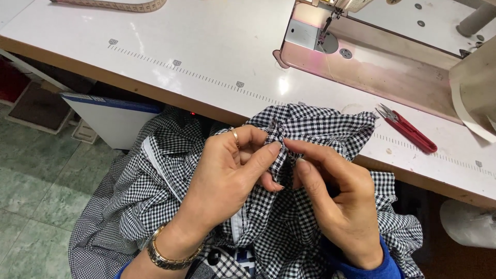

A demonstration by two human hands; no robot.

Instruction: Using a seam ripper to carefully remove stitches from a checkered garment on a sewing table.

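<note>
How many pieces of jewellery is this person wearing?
2: a ring on the left hand and a metal watch on the left wrist. The right wrist is covered by a blue sleeve.

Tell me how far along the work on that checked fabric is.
Done: nothing finished shows. The checked fabric is off the sewing machine, bunched at the table edge and in the lap. In hand: left hand and right hand pinch one small spot together. Left: cannot tell; the red thread snips lie untouched.
</note>
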